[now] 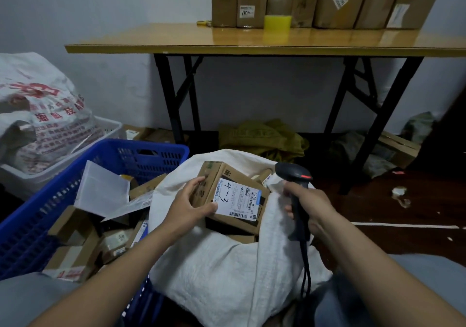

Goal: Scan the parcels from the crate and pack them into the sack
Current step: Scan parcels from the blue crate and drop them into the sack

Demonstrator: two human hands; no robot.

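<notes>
Parcel (pixel 230 198): white shipping label (pixel 237 199) carries handwritten "4-3"; printed line along its edge reads roughly "M1 A219"; barcode under it. Cardboard beside label: printed character "亲:". Bag (pixel 42 104) at far left: red Chinese print, not legible. Box label (pixel 247 11), box on surface (pixel 176 36): digits unclear.

wooden folding table (pixel 151 39) on black legs against the wall, with a row of upright cardboard boxes (pixel 252 3) at its back edge and a yellow tape roll (pixel 277 22) just in front of them. far left, a printed white bag (pixel 42 104) sits in a white bin (pixel 112 127). under the table a crumpled green bag (pixel 262 137); flattened carton (pixel 399 147) and paper scrap (pixel 401 195) on the dark floor to the right.
</notes>
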